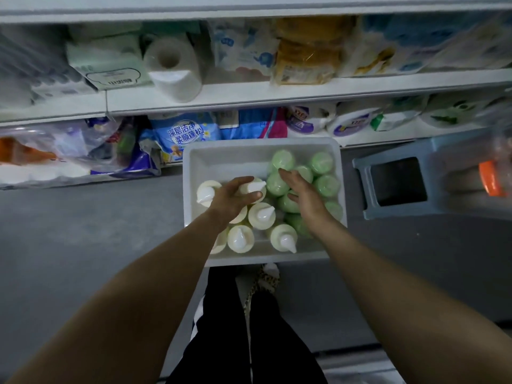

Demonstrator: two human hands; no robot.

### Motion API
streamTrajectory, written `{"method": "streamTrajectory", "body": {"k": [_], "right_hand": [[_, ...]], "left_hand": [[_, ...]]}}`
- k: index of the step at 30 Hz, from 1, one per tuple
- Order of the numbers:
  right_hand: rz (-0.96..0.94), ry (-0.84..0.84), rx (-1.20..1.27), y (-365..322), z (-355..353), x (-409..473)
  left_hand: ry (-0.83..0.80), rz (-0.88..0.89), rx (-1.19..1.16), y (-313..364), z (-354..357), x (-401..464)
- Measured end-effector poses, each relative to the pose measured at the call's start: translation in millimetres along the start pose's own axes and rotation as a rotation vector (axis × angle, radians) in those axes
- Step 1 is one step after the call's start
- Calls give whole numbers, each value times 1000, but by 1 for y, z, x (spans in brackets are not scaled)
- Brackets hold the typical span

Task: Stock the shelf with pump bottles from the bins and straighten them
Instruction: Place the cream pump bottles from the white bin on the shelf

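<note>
Curled around the white pump head of a cream pump bottle (253, 189), the left hand (231, 199) grips that bottle inside the white bin (221, 155). Right hand (302, 191) reaches into the right half of the same bin with fingers extended and close together, resting against the green pump bottles (322, 174); whether the thumb closes on one of them cannot be determined. Cream bottles with white pump heads stand upright in the left half of the bin, green bottles in the right half, and the far left corner of the bin holds nothing. Bin sits on a dark grey floor (83, 231), directly in front of the white shelving unit (249, 92). Lower shelf level carries bagged and wrapped goods, among them a blue detergent pack (184, 135). Upper level carries a paper roll (173, 67), a pale green tissue box (110, 62) and a yellow pack (307, 54). A blue plastic stool (396, 181) stands to the right of the bin. Dark trouser legs (260, 328) of the person appear below the bin.
</note>
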State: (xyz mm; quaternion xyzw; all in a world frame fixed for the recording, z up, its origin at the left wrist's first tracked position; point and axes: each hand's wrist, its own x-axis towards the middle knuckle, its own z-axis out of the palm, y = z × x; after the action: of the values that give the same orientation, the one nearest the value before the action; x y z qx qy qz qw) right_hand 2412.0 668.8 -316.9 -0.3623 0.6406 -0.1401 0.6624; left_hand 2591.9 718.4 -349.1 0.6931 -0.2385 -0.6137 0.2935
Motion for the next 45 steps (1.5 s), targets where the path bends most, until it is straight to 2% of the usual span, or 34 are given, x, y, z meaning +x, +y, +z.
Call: {"method": "streamTrajectory", "body": {"k": [6,12,22,26,33,40,45], "right_hand": [[-26,-11,-23,-3,-2,-3],[-15,-17,-7,-1,-2,-3],[7,11,-44,4,-1,3],[5,-9,-37,3,-4,4],[22,-51,-61,-12,0,-5],[-71,-113,-111,-54,7,-39],[-170,-144,6,-98,13,-69]], "left_hand": [[-12,5,121,-2,2,18],[46,34,234,-8,4,25],[80,128,314,-2,1,33],[80,116,253,14,-7,34],[2,220,130,60,-27,4],[-43,292,-6,125,-45,-46],[7,390,-30,169,-54,-90]]}}
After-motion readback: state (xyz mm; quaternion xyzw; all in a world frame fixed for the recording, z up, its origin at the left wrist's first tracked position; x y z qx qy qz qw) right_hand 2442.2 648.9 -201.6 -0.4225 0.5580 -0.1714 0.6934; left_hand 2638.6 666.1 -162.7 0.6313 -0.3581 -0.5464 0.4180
